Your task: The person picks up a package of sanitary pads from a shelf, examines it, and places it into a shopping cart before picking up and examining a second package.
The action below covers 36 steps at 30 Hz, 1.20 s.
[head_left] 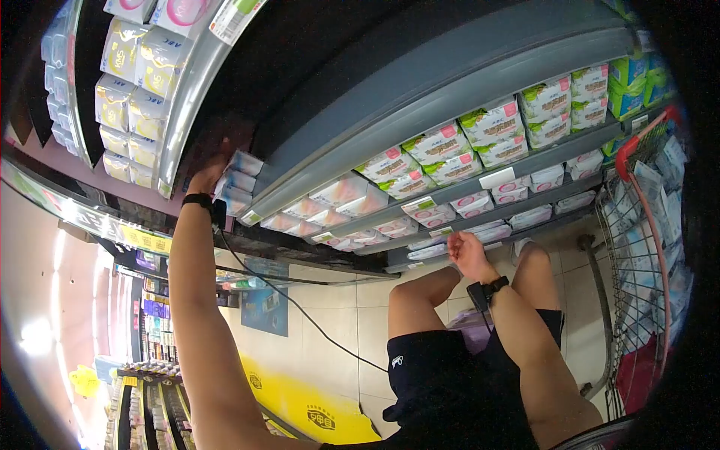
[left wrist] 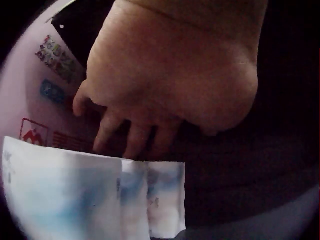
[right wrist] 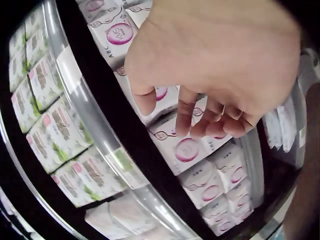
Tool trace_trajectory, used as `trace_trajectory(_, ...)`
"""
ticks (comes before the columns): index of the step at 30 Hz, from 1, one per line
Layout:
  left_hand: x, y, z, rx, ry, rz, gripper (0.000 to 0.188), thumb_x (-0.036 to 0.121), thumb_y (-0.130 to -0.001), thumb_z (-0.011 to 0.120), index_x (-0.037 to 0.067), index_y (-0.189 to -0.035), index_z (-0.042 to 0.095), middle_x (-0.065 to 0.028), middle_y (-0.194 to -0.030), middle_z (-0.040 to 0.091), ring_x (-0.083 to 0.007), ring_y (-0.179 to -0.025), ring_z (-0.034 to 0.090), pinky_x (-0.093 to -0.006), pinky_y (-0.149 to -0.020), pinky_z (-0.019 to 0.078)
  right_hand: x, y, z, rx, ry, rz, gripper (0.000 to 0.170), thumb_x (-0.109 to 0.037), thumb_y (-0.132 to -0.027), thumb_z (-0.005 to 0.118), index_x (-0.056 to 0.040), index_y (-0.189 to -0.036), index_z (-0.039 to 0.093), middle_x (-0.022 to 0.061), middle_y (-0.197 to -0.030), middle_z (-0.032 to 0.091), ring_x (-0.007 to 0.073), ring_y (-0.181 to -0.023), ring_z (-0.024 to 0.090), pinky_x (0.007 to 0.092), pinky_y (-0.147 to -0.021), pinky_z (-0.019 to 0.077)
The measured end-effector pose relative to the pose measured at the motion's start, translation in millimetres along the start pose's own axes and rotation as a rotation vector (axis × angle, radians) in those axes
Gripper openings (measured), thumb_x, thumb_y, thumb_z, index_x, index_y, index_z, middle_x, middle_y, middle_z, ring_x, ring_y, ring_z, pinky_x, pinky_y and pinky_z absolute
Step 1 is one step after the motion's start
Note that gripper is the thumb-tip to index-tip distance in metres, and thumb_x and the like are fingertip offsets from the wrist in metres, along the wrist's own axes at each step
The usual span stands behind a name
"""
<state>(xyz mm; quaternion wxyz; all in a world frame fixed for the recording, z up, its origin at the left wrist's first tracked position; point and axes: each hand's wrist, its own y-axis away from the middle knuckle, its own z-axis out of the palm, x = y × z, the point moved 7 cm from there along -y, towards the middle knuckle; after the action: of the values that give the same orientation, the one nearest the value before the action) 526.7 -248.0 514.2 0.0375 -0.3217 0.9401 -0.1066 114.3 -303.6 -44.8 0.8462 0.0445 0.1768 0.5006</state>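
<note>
My left hand [head_left: 207, 175] reaches deep into a dark shelf, next to a short row of blue-and-white soft packs [head_left: 238, 182]. In the left wrist view its fingers [left wrist: 137, 137] stretch down to the rear edge of those packs [left wrist: 70, 187], and the fingertips are partly hidden in shadow. My right hand [head_left: 471, 256] hangs in front of the lower shelves with loosely bent fingers and nothing in them. Seen from the right wrist, white packs with pink ovals [right wrist: 187, 150] stand behind that hand.
Green-and-white packs [head_left: 491, 131] fill the shelf ahead, above pink-oval packs [head_left: 472, 202]. Yellow-and-white packs [head_left: 154, 64] stand on the upper left. A wire shopping cart [head_left: 637, 255] full of packs is at the right. A black cable [head_left: 300, 307] runs from the left wrist.
</note>
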Motion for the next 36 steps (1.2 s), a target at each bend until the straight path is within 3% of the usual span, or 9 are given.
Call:
trace_trajectory(7,49,4,9,-0.06,-0.025,-0.017,0.081,0.071,-0.094,0.037,0.01,-0.145,0.047,-0.02,-0.15,0.043,-0.0365,-0.14,0.039,-0.0417,-0.115,0.0296,-9,12,-3,-0.053,0.031,-0.023,0.026,-0.037,-0.091,0.058,-0.0108,-0.092,0.064,0.0004,-0.085,0.061,0.0135,-0.072,0.053,0.0273,-0.064,0.0408)
trace_trajectory(9,118,39,-9,-0.062,-0.055,0.061,0.076,0.067,-0.093,0.045,0.007,-0.137,0.056,-0.0244,-0.137,0.055,-0.0388,-0.132,0.048,-0.0422,-0.11,0.037,-13,14,-3,-0.032,0.024,-0.031,0.026,-0.036,-0.091,0.058,-0.0108,-0.093,0.064,0.0005,-0.084,0.061,0.0134,-0.072,0.053,0.0273,-0.065,0.0407)
trace_trajectory(12,147,33,-2,-0.146,-0.035,0.228,0.076,0.061,-0.09,0.056,0.005,-0.142,0.05,-0.0219,-0.146,0.048,-0.034,-0.133,0.048,-0.0401,-0.111,0.0358,-15,20,-8,-0.005,0.062,-0.037,0.027,-0.037,-0.093,0.056,-0.0112,-0.091,0.064,-0.0007,-0.08,0.061,0.0128,-0.069,0.053,0.028,-0.062,0.0404)
trace_trajectory(13,160,41,-7,-0.13,0.018,0.214,0.071,0.049,-0.089,0.065,0.002,-0.14,0.05,-0.0225,-0.143,0.051,-0.0343,-0.13,0.051,-0.0401,-0.109,0.0392,-14,22,-11,0.003,0.084,-0.037,0.027,-0.037,-0.094,0.055,-0.0114,-0.09,0.064,-0.0012,-0.078,0.061,0.0125,-0.068,0.053,0.0283,-0.061,0.0403)
trace_trajectory(16,174,45,-11,0.065,-0.083,0.331,0.071,0.055,-0.087,0.064,0.005,-0.137,0.054,-0.0243,-0.135,0.056,-0.038,-0.126,0.054,-0.0401,-0.104,0.0434,-11,30,-19,0.017,0.107,-0.031,0.028,-0.036,-0.095,0.054,-0.0113,-0.092,0.065,-0.0011,-0.077,0.062,0.0124,-0.067,0.054,0.0275,-0.062,0.0407)
trace_trajectory(19,159,42,17,-0.087,-0.153,0.442,0.074,0.049,-0.086,0.069,0.004,-0.141,0.048,-0.0249,-0.136,0.055,-0.0384,-0.126,0.054,-0.0404,-0.104,0.0442,-20,42,-20,0.049,0.11,-0.035,0.027,-0.035,-0.096,0.053,-0.0108,-0.093,0.065,-0.0002,-0.079,0.063,0.0126,-0.068,0.054,0.0271,-0.062,0.0414)
trace_trajectory(23,163,53,17,-0.066,-0.103,0.514,0.074,0.035,-0.083,0.075,0.0,-0.141,0.045,-0.0274,-0.134,0.054,-0.0409,-0.122,0.056,-0.0423,-0.101,0.0457,-33,52,-17,0.055,0.097,-0.067,0.027,-0.033,-0.095,0.054,-0.0092,-0.092,0.064,0.0011,-0.08,0.062,0.0134,-0.069,0.053,0.0278,-0.064,0.0419)
trace_trajectory(32,234,180,-43,0.477,-0.121,0.734,0.045,0.027,-0.084,0.074,0.0,-0.113,0.052,-0.0207,-0.104,0.056,-0.0437,-0.09,0.061,-0.0486,-0.074,0.0502,-32,55,-30,0.097,0.136,-0.046,0.024,-0.033,-0.094,0.054,-0.0107,-0.091,0.064,0.0003,-0.079,0.062,0.0127,-0.069,0.053,0.0271,-0.063,0.0411)
trace_trajectory(36,245,253,-39,0.388,0.214,0.883,0.057,0.026,-0.076,0.083,-0.001,-0.117,0.053,-0.0204,-0.107,0.06,-0.0376,-0.091,0.064,-0.0419,-0.076,0.0519,-34,57,-49,0.055,0.158,-0.038,0.024,-0.033,-0.095,0.055,-0.0108,-0.093,0.064,0.0013,-0.083,0.064,0.013,-0.072,0.055,0.0274,-0.064,0.0424)
